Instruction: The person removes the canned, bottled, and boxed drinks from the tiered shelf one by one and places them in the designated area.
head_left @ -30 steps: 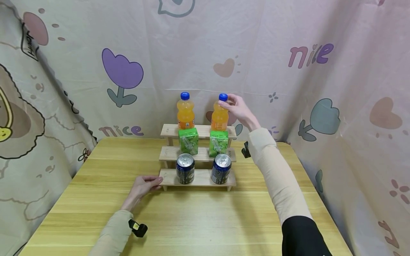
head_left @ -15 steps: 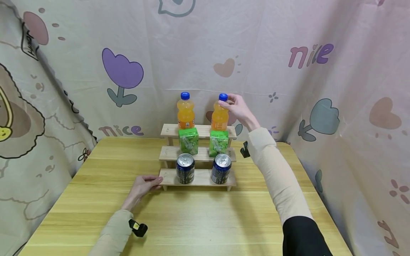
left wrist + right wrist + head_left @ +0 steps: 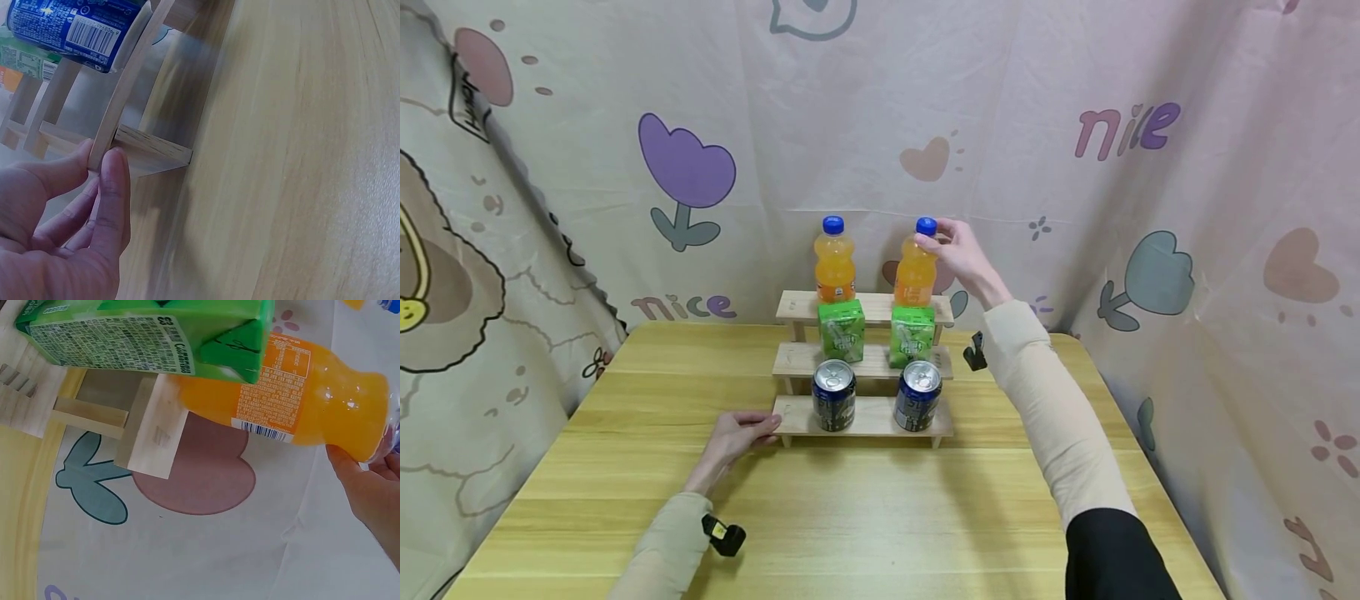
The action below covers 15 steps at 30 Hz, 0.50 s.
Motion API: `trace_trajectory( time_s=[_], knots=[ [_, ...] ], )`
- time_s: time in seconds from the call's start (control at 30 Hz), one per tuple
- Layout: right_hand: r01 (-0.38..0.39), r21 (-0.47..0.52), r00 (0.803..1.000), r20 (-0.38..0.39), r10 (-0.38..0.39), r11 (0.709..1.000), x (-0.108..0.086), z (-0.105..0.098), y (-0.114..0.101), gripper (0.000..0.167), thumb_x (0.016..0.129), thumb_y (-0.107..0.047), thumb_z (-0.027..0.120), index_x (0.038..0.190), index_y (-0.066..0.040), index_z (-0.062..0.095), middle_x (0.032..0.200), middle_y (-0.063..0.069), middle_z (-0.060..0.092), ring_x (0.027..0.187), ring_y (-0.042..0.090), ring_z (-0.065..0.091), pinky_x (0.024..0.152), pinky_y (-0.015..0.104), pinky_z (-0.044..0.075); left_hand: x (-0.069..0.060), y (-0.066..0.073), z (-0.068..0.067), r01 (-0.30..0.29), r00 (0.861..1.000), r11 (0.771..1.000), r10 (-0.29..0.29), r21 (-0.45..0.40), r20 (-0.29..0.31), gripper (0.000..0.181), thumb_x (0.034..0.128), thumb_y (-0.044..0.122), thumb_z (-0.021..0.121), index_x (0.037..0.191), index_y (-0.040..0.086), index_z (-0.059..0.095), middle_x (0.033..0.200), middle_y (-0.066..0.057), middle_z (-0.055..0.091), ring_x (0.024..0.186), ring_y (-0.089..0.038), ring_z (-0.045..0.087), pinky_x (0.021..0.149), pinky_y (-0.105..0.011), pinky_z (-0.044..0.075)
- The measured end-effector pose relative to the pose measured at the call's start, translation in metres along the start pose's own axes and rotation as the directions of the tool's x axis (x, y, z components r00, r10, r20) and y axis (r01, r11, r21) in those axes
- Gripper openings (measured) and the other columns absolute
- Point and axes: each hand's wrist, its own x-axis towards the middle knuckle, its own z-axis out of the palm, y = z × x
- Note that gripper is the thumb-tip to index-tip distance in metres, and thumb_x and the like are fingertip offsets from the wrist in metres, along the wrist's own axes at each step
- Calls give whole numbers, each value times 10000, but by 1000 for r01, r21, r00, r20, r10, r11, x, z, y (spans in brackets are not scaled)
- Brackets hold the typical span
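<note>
On a three-tier wooden shelf (image 3: 872, 417), my left hand (image 3: 735, 442) pinches the left end of the lowest board between thumb and fingers, as the left wrist view shows. My right hand (image 3: 962, 258) grips the right-hand orange drink bottle (image 3: 915, 279) just below its blue cap. That bottle is on the top board, its cap leaning slightly right. A second orange drink bottle (image 3: 835, 271) stands left of it. Two green juice cartons (image 3: 842, 331) occupy the middle board. Two dark blue drink cans (image 3: 917, 398) stand on the lowest board. Some right fingers are hidden behind the bottle.
The shelf stands on a light wood table (image 3: 850, 517), towards its back edge. A patterned curtain (image 3: 985, 100) hangs close behind and along both sides. The cartons and cans sit directly in front of the bottles.
My right hand has shifted slightly right, and the top of the gripped bottle has tipped a little that way. The left hand and the other drinks have not moved.
</note>
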Motion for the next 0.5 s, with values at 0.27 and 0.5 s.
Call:
trace_trajectory(
  time_s=[0.27, 0.5],
  knots=[
    [7, 7, 1000, -12, -7, 1000, -3, -8, -4, 409, 1031, -119, 568, 1361, 113, 497, 1393, 279, 547, 1333, 393, 542, 1223, 461, 428, 1, -1, 0, 2, 1000, 1000, -2, 1, 2, 455, 973, 70, 662, 1310, -199, 517, 923, -26, 719, 753, -68, 719, 735, -173, 647],
    [13, 19, 999, -37, -12, 1000, -7, -20, -3, 411, 1024, -114, 582, 1368, 101, 511, 1371, 257, 571, 1309, 354, 557, 1229, 452, 419, 3, -2, -1, -5, 1000, 1000, 5, -1, 5, 457, 972, 56, 656, 1315, -208, 506, 889, -5, 710, 737, -61, 717, 741, -170, 647]
  ],
)
